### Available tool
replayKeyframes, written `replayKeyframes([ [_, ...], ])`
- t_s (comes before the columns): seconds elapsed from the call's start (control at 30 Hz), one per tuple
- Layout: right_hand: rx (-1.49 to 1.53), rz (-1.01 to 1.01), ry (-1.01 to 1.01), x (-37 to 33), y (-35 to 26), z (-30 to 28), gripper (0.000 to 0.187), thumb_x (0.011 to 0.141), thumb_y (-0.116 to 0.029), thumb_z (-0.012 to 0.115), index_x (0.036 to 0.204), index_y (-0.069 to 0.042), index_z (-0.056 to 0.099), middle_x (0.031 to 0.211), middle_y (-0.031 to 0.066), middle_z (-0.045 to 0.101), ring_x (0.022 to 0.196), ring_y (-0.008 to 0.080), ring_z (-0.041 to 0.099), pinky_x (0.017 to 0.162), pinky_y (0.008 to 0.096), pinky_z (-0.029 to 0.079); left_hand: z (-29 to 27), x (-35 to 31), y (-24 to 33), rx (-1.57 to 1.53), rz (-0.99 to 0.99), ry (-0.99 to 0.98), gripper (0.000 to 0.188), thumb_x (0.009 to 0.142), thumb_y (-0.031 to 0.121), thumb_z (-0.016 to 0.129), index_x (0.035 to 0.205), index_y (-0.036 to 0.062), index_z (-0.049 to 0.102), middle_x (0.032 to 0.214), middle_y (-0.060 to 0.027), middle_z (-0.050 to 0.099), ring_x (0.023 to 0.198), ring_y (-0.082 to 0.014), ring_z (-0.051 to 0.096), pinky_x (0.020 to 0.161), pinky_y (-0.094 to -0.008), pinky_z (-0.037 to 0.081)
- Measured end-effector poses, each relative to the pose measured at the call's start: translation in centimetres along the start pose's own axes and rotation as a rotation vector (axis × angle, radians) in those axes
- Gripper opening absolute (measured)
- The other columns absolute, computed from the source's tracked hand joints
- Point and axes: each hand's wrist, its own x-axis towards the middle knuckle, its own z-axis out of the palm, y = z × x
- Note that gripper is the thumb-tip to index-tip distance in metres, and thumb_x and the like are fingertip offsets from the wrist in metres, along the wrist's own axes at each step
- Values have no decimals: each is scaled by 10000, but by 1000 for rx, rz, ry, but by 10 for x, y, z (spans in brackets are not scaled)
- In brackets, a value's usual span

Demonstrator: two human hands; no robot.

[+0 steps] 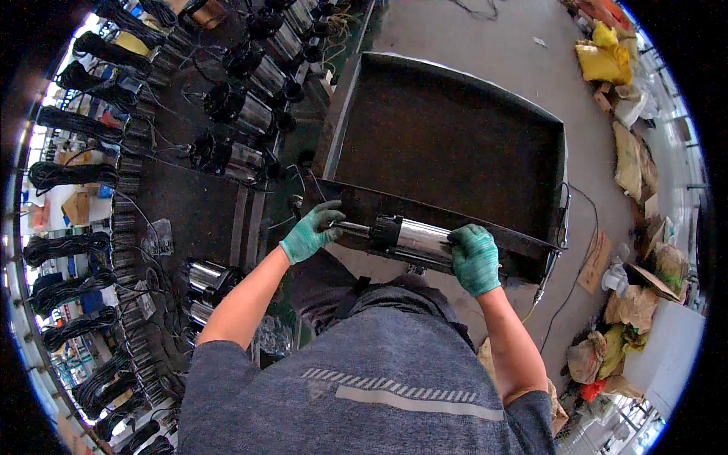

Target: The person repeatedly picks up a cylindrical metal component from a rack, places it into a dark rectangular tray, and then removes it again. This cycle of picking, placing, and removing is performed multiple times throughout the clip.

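A shiny steel motor (423,240) with a black left end lies sideways in front of my body, along the near edge of a dark metal tray (455,203). From its black end a thin metal shaft (353,227) sticks out to the left. My left hand (312,231), in a green-grey glove, is closed around the outer end of this shaft. My right hand (475,259), gloved the same way, grips the right end of the steel body, its fingers over the top. The far side of the motor's right end is hidden under that hand.
Several similar motors (254,114) stand in a row on the left bench, and more steel cylinders (205,280) lie lower left. Coiled black cables (72,176) hang along the far left. Yellow bags (605,57) and cardboard (595,264) lie on the right-hand floor, near a loose cable (595,220).
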Motion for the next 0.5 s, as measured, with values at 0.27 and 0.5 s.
replayKeyframes([
  [0.27, 22, -11, -20, 2, -1, -2, 173, 771, -134, 712, 930, -83, 670, 909, 140, 650, 879, 390, 614, 800, 487, 472, 0, 27, -13, 36, -400, 129, 309, 1043, 280, 606, 1265, 68, 566, 915, -27, 661, 725, -126, 606, 689, -304, 552],
  [0.5, 9, 4, -14, 3, -6, -4, 147, 756, -97, 684, 900, -67, 678, 893, 150, 650, 874, 399, 609, 798, 487, 477, 4, -9, -9, -372, -381, 151, 219, 1058, 335, 564, 1105, 124, 595, 816, -4, 608, 616, -116, 562, 521, -292, 489],
])
